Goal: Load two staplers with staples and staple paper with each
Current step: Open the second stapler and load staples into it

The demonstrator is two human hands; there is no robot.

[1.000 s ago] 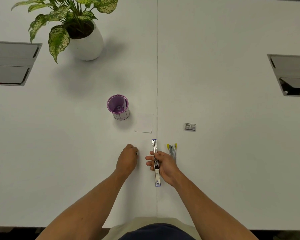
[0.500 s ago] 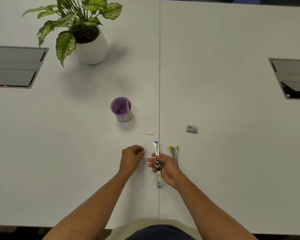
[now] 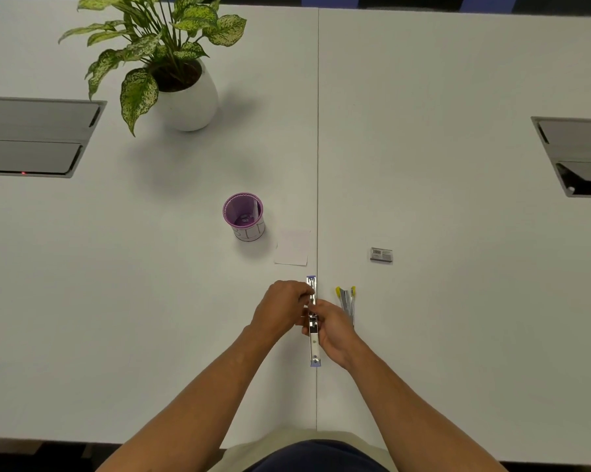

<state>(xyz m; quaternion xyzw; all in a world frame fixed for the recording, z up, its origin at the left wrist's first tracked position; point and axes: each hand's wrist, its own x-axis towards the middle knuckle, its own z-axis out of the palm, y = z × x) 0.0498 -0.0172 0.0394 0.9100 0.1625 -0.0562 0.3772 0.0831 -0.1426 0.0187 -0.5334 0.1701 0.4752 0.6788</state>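
We judge loading under way: right hand grips the opened purple stapler; left hand pinches at its channel, contents unclear; yellow stapler and paper remain untouched.

From my seat, the stapler near the lower centre reads as bright, glossy metal with small purple plastic tips. Just right of it, the second stapler looks like duller grey metal with yellow plastic ends. The table is smooth, matt white. The paper above is flat matt white. In the upper left, the plant pot looks smooth and slightly glossy, like ceramic.
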